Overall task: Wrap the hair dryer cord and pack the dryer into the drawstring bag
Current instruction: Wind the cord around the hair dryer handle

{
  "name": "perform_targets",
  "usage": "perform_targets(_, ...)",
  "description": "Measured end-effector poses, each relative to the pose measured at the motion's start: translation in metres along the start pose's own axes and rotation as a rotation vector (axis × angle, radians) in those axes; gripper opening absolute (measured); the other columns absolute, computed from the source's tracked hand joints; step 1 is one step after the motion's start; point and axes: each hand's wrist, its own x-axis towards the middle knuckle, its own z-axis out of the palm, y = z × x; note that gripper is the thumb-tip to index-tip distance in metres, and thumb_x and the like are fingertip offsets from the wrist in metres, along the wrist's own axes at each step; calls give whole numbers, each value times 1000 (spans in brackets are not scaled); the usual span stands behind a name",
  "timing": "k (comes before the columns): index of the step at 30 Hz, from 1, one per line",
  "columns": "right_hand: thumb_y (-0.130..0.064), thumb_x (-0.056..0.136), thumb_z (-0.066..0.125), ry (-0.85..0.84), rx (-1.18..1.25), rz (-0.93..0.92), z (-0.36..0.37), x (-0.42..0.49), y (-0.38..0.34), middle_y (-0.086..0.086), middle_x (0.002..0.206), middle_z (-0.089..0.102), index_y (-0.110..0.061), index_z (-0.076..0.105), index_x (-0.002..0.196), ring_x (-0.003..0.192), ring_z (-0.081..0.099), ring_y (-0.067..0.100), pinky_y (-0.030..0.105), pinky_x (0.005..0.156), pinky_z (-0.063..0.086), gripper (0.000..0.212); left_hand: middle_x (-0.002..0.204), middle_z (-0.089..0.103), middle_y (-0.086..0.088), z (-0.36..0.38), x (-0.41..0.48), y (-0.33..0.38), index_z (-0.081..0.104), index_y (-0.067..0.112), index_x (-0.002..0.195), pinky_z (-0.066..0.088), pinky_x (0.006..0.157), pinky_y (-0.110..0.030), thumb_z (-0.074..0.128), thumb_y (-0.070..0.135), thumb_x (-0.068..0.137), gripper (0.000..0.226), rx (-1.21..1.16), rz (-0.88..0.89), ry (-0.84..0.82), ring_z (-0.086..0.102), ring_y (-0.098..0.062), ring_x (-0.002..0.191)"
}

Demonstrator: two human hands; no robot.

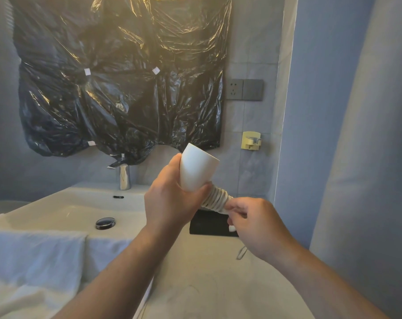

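My left hand (pixel 170 199) grips the white hair dryer (pixel 195 169) by its body, nozzle end tilted up above the counter. The white cord (pixel 216 200) is coiled in tight turns round the dryer's handle. My right hand (pixel 253 222) pinches the cord's end at the bottom of the coil, and a white plug piece (pixel 231 228) shows under its fingers. A black drawstring bag (pixel 209 223) lies flat on the counter behind my hands, with a thin grey drawstring loop (pixel 241 252) lying beside my right wrist.
A white sink basin (pixel 80 210) with a chrome faucet (pixel 124 173) sits at left. White towels (pixel 34 261) lie at the front left. Black plastic sheeting (pixel 121 77) covers the mirror. A wall socket (pixel 243 89) and a yellow holder (pixel 250 140) are on the tiled wall.
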Motion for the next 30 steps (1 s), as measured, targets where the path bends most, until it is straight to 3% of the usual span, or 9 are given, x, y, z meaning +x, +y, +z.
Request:
perform_targets(4,-16,91,51,3,-138,-125,0,0,2,-2,77,69,-21,72,88,73,62,20,36,65,52,21,108,67,14,0,-1,0,49,35,135,36,69,-25,78,52,70,73,24,7,-59,60,-16,95)
perform_targets(8,-20,90,53,-69,-112,-100,-2,-1,6,-12,78,69,-34,69,95,65,66,18,40,55,58,22,96,64,19,-3,-2,-9,50,41,127,43,67,-27,78,55,68,66,-7,-27,-95,61,-17,89)
perform_targets(10,-26,89,59,-92,-116,-107,-8,1,6,-20,70,65,-38,67,97,65,65,12,40,60,58,16,91,64,18,-5,-1,-13,51,43,121,50,67,-32,77,58,65,63,-16,-19,-128,62,-18,85)
perform_targets(16,-36,73,78,-145,-150,-72,-29,15,-2,-7,75,71,-30,74,81,72,64,5,31,71,55,11,92,69,16,-10,3,-10,55,45,119,56,72,-38,72,60,56,67,-78,13,-260,65,-16,85)
perform_targets(20,-28,61,89,-158,169,38,-38,24,4,0,57,61,-11,67,64,54,53,12,32,55,43,28,94,73,15,-10,7,-7,63,41,113,59,76,-43,78,55,54,63,-299,-53,-295,69,-13,88)
perform_targets(24,-57,36,90,-338,545,79,-43,28,14,0,59,62,-22,66,62,51,57,14,27,48,47,50,93,75,4,-12,10,2,70,31,110,60,75,-49,85,37,58,54,-493,-101,-321,71,-22,87)
perform_targets(27,-50,37,93,-469,818,85,-47,32,17,2,64,64,-21,66,65,51,61,15,26,47,52,49,97,75,-7,-14,12,5,72,26,108,60,74,-56,86,33,58,53,-633,-151,-333,70,-35,91)
perform_targets(30,-43,43,94,-521,915,103,-50,34,16,4,67,64,-18,66,70,53,63,16,25,48,53,47,100,75,-10,-13,12,4,72,27,111,61,72,-57,85,39,54,59,-706,-220,-339,71,-37,93)
